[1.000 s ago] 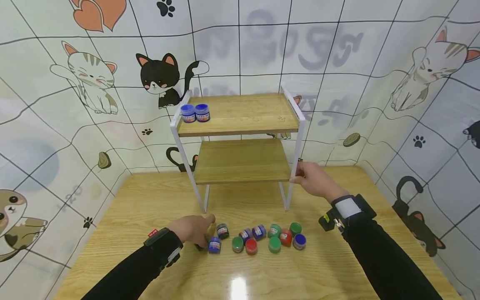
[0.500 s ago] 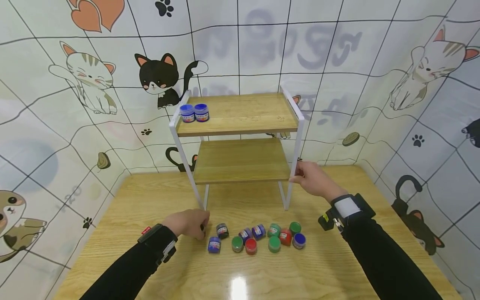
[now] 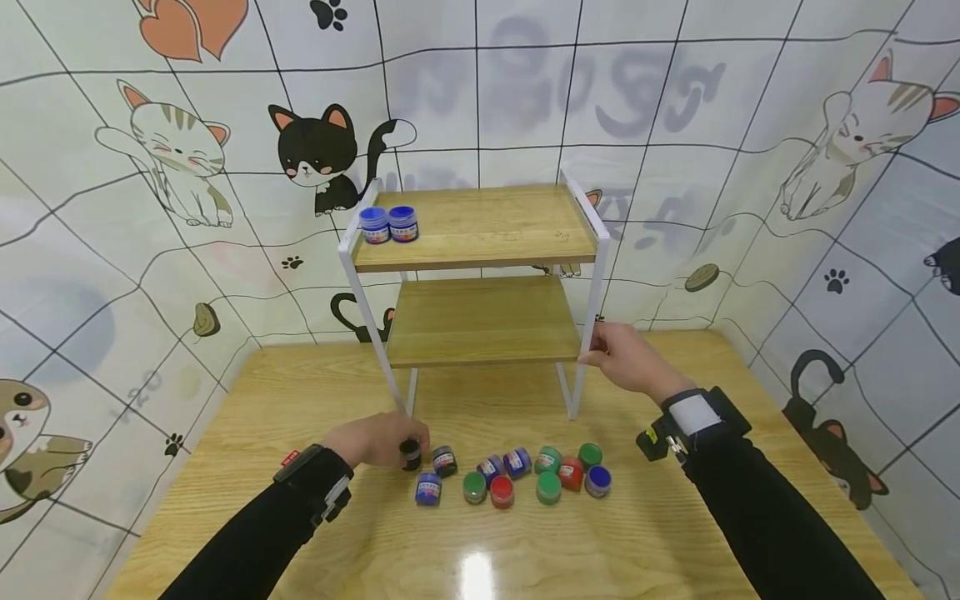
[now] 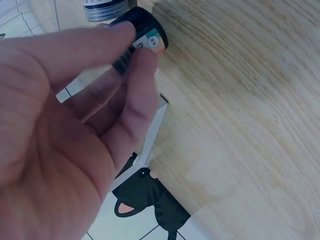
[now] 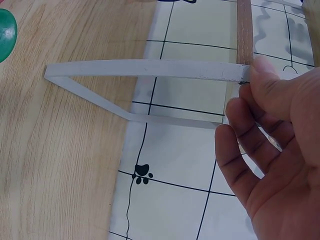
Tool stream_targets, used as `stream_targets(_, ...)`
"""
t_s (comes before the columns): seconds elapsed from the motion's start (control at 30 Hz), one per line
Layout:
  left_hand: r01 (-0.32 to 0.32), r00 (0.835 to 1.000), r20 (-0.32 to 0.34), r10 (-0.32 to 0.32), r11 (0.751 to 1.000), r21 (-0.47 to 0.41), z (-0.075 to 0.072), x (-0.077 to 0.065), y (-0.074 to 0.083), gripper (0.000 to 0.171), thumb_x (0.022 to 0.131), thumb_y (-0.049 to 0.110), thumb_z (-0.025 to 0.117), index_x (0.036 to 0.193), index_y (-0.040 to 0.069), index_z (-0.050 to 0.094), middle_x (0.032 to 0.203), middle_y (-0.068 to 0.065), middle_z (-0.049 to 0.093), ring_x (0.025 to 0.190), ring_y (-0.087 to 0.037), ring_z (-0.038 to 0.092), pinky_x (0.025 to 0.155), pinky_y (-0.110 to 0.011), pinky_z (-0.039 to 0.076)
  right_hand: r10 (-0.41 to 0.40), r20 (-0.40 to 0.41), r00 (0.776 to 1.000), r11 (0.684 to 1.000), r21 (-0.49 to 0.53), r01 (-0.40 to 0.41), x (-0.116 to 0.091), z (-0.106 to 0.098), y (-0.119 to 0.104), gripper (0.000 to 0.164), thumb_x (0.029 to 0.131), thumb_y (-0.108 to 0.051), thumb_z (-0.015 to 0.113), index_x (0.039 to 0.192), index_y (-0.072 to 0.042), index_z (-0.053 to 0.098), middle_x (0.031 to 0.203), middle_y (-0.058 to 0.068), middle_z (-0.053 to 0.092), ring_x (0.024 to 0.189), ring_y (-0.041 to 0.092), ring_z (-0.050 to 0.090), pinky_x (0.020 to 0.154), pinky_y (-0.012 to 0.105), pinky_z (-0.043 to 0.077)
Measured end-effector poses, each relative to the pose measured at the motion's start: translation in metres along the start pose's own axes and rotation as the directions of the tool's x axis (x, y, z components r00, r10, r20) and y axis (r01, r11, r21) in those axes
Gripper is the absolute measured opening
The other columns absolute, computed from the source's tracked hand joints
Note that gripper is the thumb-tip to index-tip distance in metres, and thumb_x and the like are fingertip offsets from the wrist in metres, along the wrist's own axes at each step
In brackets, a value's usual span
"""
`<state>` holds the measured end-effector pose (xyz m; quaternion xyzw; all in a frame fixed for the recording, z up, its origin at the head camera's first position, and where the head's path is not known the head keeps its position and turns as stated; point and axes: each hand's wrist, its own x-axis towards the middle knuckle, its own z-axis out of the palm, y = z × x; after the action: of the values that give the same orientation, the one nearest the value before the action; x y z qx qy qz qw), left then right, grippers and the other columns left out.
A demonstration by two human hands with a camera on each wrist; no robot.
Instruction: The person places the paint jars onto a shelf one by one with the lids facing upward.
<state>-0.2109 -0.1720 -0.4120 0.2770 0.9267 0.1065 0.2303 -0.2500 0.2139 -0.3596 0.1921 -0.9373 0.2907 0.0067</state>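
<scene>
In the head view my left hand (image 3: 372, 439) pinches a small black paint jar (image 3: 410, 454) low over the table, in front of the shelf's left leg. In the left wrist view, thumb and fingers hold that black jar (image 4: 159, 31) by its sides, tilted, with part of its label showing. Beside it on the table are a second dark paint jar (image 3: 445, 461) and a blue paint jar (image 3: 428, 489). My right hand (image 3: 628, 360) grips the white metal frame of the two-tier shelf (image 3: 480, 321) at the lower board's right end; in the right wrist view, the thumb presses the frame (image 5: 150, 68) there.
Two blue jars (image 3: 389, 226) stand at the left end of the top board (image 3: 495, 225). Several green, red and blue jars (image 3: 549, 488) lie or stand on the wooden table (image 3: 315, 375) before the shelf. A cat-printed wall covering (image 3: 480, 108) rises behind.
My left hand has lifted the black jar from beside the blue jar, drawn back toward the shelf's left leg and turned the jar into view. The right hand stays on the frame.
</scene>
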Motion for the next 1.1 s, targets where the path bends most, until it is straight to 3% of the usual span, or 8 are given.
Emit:
stream_targets(0.13,-0.017,1.0,0.001,0.017,1.0,0.003,-0.0006,0.0002,-0.0015,0.027,0.084,-0.003,0.069,0.101,0.017,0.067,0.099,0.001,0.062,0.094,-0.019,0.053,0.091,-0.043,0.046,-0.001,-0.002,1.0,1.0,0.003,0.001,0.0005,0.0005,0.0,0.013,0.093,-0.009,0.064,0.101,0.001,0.063,0.083,0.01,0.063,0.074,0.02,0.053,0.066,0.032,0.044)
stream_targets(0.23,0.011,1.0,0.011,-0.011,1.0,-0.012,-0.0007,0.0003,-0.0012,0.023,0.087,0.003,0.069,0.105,0.017,0.066,0.101,0.0,0.062,0.096,-0.019,0.053,0.093,-0.044,0.046,0.002,-0.002,1.0,1.0,-0.001,-0.002,0.0005,0.0008,0.0002,0.014,0.093,-0.01,0.064,0.102,0.001,0.062,0.084,0.01,0.063,0.074,0.02,0.054,0.066,0.032,0.044)
stream_targets(0.43,0.074,0.997,0.034,-0.073,0.997,-0.03,0.0009,0.0015,0.0004,0.017,0.092,0.014,0.066,0.108,0.017,0.063,0.095,0.002,0.058,0.088,-0.018,0.051,0.083,-0.04,0.046,0.016,-0.001,1.0,1.0,-0.009,-0.016,0.0002,0.001,0.0002,0.015,0.093,-0.01,0.063,0.103,0.001,0.063,0.085,0.01,0.064,0.077,0.021,0.055,0.068,0.032,0.045)
stream_targets(0.63,0.061,0.998,0.037,-0.06,0.997,-0.044,0.0013,0.003,0.0004,0.014,0.097,0.015,0.06,0.107,0.024,0.062,0.091,0.003,0.056,0.086,-0.019,0.05,0.077,-0.037,0.042,0.017,-0.002,1.0,1.0,-0.001,-0.017,0.001,0.001,0.0,0.015,0.093,-0.009,0.063,0.103,0.002,0.063,0.086,0.011,0.065,0.077,0.02,0.055,0.068,0.032,0.045)
stream_targets(1.1,0.072,0.997,0.03,-0.072,0.997,-0.027,-0.0021,0.002,0.005,0.025,0.091,0.008,0.066,0.114,0.019,0.066,0.11,0.001,0.064,0.097,-0.017,0.053,0.096,-0.045,0.046,0.012,0.007,1.0,1.0,0.011,-0.012,0.0005,0.0008,0.0014,0.012,0.094,-0.008,0.063,0.1,0.002,0.062,0.084,0.012,0.063,0.074,0.02,0.053,0.064,0.032,0.043)
